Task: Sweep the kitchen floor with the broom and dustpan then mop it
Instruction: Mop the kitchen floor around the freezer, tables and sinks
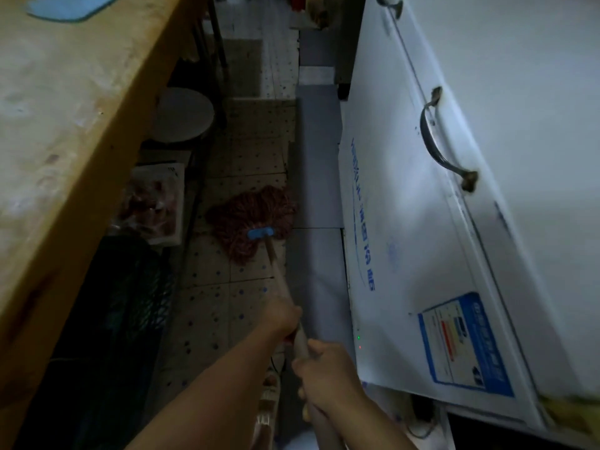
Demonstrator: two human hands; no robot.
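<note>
A string mop with a reddish-brown head (253,219) and a blue clamp (259,233) lies flat on the dotted floor tiles (224,319) in a narrow aisle. Its pale wooden handle (279,274) runs back toward me. My left hand (282,315) grips the handle farther down. My right hand (324,368) grips it closer to me, above the left. No broom or dustpan is in sight.
A wooden table (65,125) fills the left side, with a blue cloth (71,6) on top. Under it stand a round stool (183,113), a box of red packets (152,206) and a dark crate (130,303). A white chest freezer (454,222) lines the right.
</note>
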